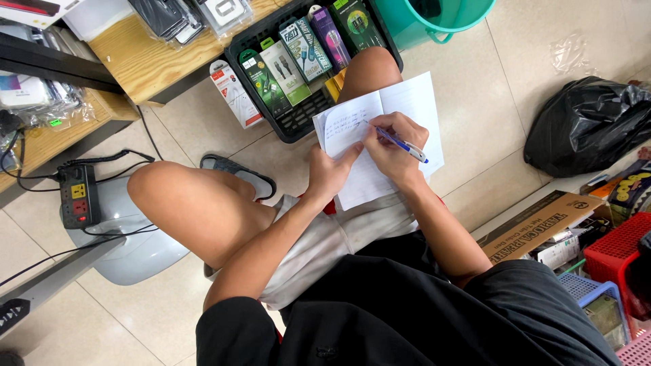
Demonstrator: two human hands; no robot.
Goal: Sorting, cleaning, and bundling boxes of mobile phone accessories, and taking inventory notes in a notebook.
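Squarely under both hands [366, 159], notebook [413, 102].

Bare beige floor tiles [475, 88] lie open right of the white paper notebook [407, 108]. Ahead, a black plastic crate of packaged cables [298, 118] blocks the way; a crumpled black plastic bag [586, 125] bounds the far right.

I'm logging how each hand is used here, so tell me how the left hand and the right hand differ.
The left hand lies flat on the open notebook, fingers spread, steadying the page; the right hand is curled around a blue pen. The left hand holds nothing, while the right hand has the pen tip on the page by the handwriting. The left hand sits lower on the page than the right hand. Both are bare and rest on the notebook over the knee.
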